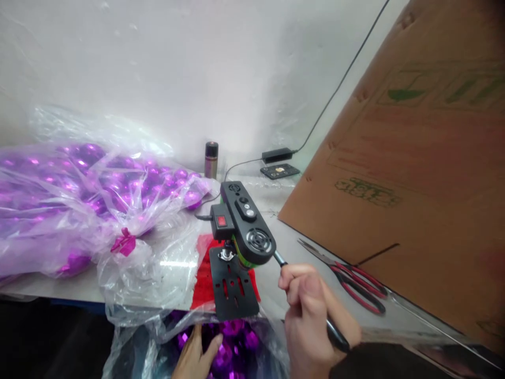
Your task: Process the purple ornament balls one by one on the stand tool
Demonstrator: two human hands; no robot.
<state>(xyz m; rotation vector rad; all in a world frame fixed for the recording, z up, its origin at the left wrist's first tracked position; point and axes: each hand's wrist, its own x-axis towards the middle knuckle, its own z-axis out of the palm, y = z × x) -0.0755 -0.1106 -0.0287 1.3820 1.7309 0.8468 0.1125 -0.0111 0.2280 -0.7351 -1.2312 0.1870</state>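
Note:
My right hand is closed around a slim black-handled tool. The tool's silver end points up at the rounded end of a black device with round grilles, so its tip is hidden. Below, my left hand reaches into an open clear plastic bag of shiny purple balls, thumb and fingers apart against them. The device carries a red switch on a side box and stands on a slotted black metal plate. Red cloth lies under that plate.
A tied clear bag of purple balls fills the left of the table. Behind the device stand a dark cylinder, a phone and a power adapter with its cord. Red-handled scissors lie right, by a leaning cardboard sheet.

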